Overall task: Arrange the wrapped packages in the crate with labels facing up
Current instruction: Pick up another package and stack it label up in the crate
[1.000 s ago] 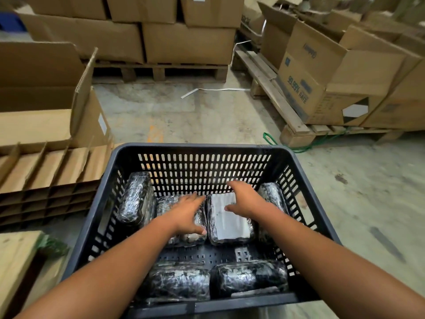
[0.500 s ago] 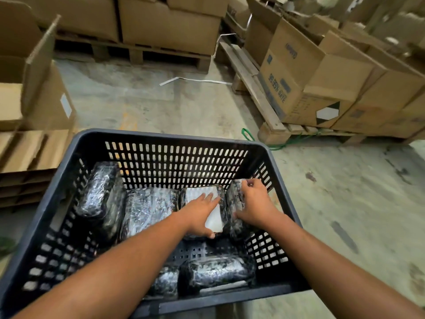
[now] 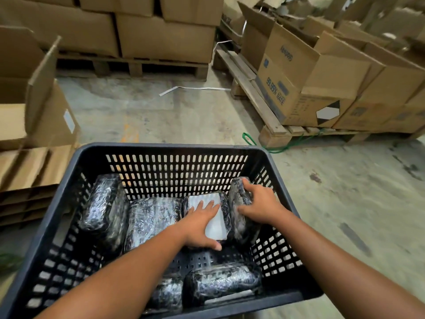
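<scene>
We have both hands down inside the black plastic crate (image 3: 161, 149), which fills the lower centre of the frame. Our right hand (image 3: 261, 203) is curled over the rightmost wrapped package (image 3: 239, 203), fingers closed around its upper edge; that package stands tilted on its long side, leaning toward the crate's right wall, with its long axis running from the near side of the crate toward the far wall. No label shows on the face we can see, so we judge the label lies on a hidden side. Our left hand (image 3: 202, 224) lies flat, fingers spread and pressing down on the labelled package (image 3: 212, 223) just left of it, whose white label already faces up. The two packages touch along their long sides.

The coming move turns on this: the tilted package sits directly under the right hand, at the right of the frame's centre, and it needs to roll about its long axis to lie flat. The right hand is the nearer one and already has it; the left seems to steady the neighbour so it stays put.

Further left, two more wrapped packages (image 3: 151, 219) lie in the back row, one propped against the left wall, and two lie crosswise at the near wall (image 3: 220, 282), with no label facing up that we can make out
</scene>
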Available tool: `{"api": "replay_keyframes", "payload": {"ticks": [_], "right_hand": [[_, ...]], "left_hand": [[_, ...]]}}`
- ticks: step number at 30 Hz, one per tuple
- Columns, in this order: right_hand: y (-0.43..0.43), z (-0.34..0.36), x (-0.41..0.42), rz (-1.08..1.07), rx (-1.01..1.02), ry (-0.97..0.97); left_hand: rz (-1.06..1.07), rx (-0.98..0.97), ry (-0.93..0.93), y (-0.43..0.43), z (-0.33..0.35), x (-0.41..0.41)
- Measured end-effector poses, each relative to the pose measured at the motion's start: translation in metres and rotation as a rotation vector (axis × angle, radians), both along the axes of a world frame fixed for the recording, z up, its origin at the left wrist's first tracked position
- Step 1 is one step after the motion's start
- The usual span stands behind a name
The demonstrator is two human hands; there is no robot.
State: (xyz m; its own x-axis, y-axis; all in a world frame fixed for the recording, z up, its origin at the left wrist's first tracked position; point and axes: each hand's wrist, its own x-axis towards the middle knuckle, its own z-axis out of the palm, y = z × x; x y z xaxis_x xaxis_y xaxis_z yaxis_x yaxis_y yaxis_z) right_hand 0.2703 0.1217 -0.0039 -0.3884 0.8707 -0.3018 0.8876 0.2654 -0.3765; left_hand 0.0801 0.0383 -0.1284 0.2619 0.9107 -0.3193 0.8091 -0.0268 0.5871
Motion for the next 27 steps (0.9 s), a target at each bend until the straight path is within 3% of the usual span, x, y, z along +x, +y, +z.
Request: {"api": "replay_keyframes", "payload": {"ticks": [3,5,12,14,16,18,23,27], "right_hand": [[0.005,0.013,0.0,-0.006,0.004,0.041],[0.009,0.02,-0.002,-0.022,0.03,0.061],[0.031,0.073,-0.014,-0.179,-0.009,0.29],[0.03,0.08,-0.02,-0.217,-0.121,0.406],[0.028,0.086,-0.025,-0.245,-0.313,0.508],[0.027,0.088,-0.024,-0.178,-0.389,0.433],[0.029,0.08,-0.014,0.035,-0.339,0.23],[0.031,0.061,-0.011,0.145,-0.632,0.392]], "left_hand": [[0.149,0.018,-0.353,-0.001,0.022,0.013],[0.171,0.074,-0.464,-0.002,0.036,0.027],[0.215,0.425,-0.491,0.004,0.075,0.044],[0.194,0.473,-0.497,0.002,0.086,0.034],[0.243,0.46,-0.552,-0.004,0.094,0.024],[0.318,0.415,-0.658,-0.012,0.097,0.013],[0.413,0.297,-0.985,-0.036,0.104,-0.018],[0.511,0.212,-1.211,-0.04,0.111,-0.039]]}}
